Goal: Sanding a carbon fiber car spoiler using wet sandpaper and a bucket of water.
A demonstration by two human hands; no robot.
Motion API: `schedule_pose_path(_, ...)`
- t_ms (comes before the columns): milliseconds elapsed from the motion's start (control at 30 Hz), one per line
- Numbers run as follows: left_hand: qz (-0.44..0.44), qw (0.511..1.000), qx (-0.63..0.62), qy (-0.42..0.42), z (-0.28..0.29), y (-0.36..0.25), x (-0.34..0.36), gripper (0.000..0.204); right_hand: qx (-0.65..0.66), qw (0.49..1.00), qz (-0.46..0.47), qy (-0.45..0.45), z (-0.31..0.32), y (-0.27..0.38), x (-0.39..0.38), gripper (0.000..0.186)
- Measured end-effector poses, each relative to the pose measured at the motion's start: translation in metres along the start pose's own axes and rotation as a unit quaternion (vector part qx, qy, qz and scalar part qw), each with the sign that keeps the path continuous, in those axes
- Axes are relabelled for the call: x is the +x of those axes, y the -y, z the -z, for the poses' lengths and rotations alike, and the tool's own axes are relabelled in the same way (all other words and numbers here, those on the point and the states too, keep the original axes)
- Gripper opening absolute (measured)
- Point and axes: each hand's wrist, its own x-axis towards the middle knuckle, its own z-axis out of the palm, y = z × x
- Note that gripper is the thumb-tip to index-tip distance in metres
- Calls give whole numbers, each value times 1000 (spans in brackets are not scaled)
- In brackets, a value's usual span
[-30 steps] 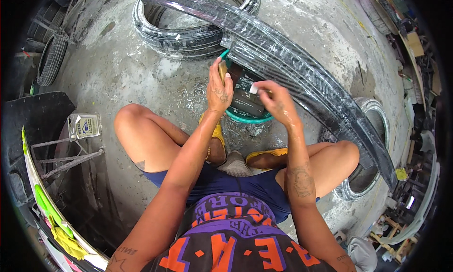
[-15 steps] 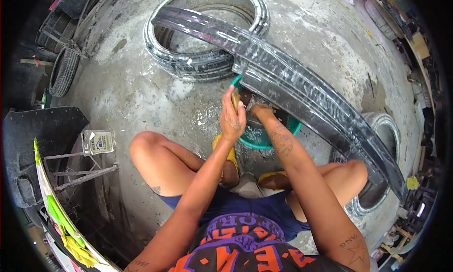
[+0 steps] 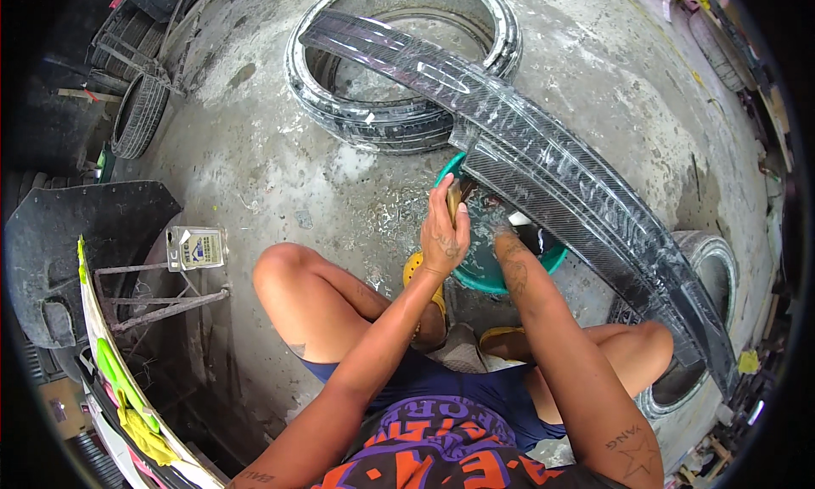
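My left hand (image 3: 443, 238) is closed round a small tan, flat piece (image 3: 456, 202), perhaps folded sandpaper, over the left rim of a green basin (image 3: 481, 283). My right hand (image 3: 504, 232) reaches down into the dark water in the basin, so its fingers are hidden. Close by it in the basin shows a small white thing (image 3: 519, 220). Above and to the right arches a long, wet, black panel (image 3: 543, 141) with a woven carbon-fibre look. It overhangs part of the basin.
Under the panel's far end lies a whitened tyre (image 3: 365, 120), and another tyre (image 3: 722, 272) is under its right end. A metal can (image 3: 197, 248) stands at left, by a rusty frame (image 3: 161, 306) and a dark curved panel (image 3: 76, 243). The concrete floor (image 3: 340, 192) is wet.
The view has shifted, so the scene sits a little further right and lower. My right hand has moved deeper into the basin, and the white thing beside it has come into sight.
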Motion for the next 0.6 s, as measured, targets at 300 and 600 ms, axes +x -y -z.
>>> schedule_pose_path(300, -9, 1000, -4, -6, -1, 3, -1, 52, -16, 997, 44, 58, 15, -2, -28, 42)
schedule_pose_path(600, -58, 998, -14, -29, -4, 16, -3, 56, 89, 980, 170, 51, 52, -7, -105, 32)
